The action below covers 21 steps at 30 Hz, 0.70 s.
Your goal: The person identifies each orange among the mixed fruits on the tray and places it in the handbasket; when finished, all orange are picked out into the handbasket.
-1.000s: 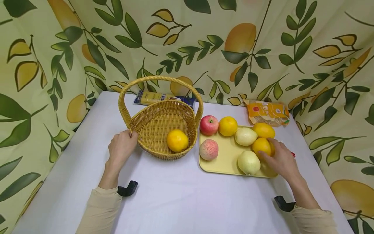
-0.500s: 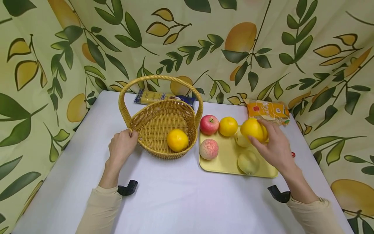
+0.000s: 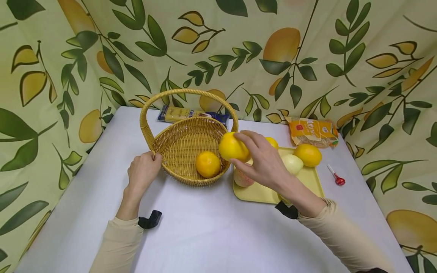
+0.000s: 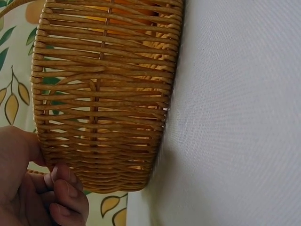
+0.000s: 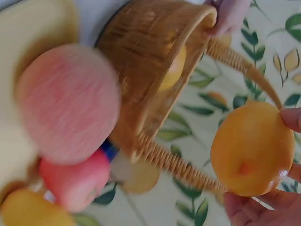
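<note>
My right hand [image 3: 264,161] holds a round yellow-orange citrus fruit [image 3: 233,147] at the right side of the wicker basket [image 3: 184,141]. In the right wrist view, the fingertips grip this fruit [image 5: 251,150], whose small nub faces the camera. Inside the basket lies another yellow-orange fruit [image 3: 208,164]. My left hand [image 3: 143,170] pinches the basket's left rim; the left wrist view shows thumb and curled fingers at the woven edge [image 4: 47,155]. Partly covered by the right hand, a pink peach [image 3: 243,180] sits on the yellow tray [image 3: 256,196].
Also on the tray are a pale fruit [image 3: 292,163] and a yellow fruit [image 3: 308,154]. A red apple [image 5: 77,179] shows beside the peach. A lollipop [image 3: 338,178] lies right of the tray. Behind stand an orange snack bag [image 3: 312,131] and a pasta packet [image 3: 177,113].
My right hand has lifted the citrus fruit off the tray and carried it left to the basket. My left hand stays on the rim. The lollipop has come into full view.
</note>
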Each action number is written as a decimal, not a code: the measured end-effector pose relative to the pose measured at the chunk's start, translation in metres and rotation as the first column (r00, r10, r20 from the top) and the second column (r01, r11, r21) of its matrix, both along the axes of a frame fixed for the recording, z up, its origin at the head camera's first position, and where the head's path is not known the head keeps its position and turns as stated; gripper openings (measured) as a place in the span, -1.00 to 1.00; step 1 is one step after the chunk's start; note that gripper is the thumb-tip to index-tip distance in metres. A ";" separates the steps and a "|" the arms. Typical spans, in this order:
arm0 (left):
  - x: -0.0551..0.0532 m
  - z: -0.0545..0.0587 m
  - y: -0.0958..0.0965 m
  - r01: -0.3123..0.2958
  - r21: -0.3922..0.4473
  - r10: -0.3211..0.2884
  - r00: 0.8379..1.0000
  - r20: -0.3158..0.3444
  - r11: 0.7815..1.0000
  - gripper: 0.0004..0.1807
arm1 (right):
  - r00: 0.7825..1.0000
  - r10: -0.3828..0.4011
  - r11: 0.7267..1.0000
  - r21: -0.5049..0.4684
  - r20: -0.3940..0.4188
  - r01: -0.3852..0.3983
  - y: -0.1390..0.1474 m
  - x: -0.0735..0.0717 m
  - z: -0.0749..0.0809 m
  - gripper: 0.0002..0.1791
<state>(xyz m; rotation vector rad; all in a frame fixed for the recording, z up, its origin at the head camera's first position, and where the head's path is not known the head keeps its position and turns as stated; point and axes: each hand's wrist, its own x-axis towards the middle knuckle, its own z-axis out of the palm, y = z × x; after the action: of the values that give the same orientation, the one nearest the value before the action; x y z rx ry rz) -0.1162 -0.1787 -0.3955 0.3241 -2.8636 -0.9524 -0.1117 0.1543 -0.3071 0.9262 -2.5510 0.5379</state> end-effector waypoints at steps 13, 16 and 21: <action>-0.001 0.000 0.000 0.005 -0.006 -0.005 1.000 0.003 1.000 -0.62 | 0.987 0.153 0.977 0.142 0.049 -0.159 -0.082 -0.018 -0.024 -0.34; -0.001 0.000 0.000 0.009 -0.001 -0.009 1.000 0.004 1.000 -0.61 | 0.984 0.175 0.970 0.168 0.013 -0.175 -0.095 -0.022 -0.029 -0.38; -0.001 -0.001 0.000 0.008 -0.004 -0.008 1.000 0.008 1.000 -0.60 | 0.982 0.186 0.959 0.218 -0.009 -0.180 -0.109 -0.025 -0.035 -0.42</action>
<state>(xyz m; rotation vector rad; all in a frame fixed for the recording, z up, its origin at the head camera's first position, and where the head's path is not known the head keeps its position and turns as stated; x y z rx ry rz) -0.1172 -0.1791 -0.3963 0.3170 -2.8754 -0.9485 -0.1364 0.0457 -0.3419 1.2459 -2.5486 0.2968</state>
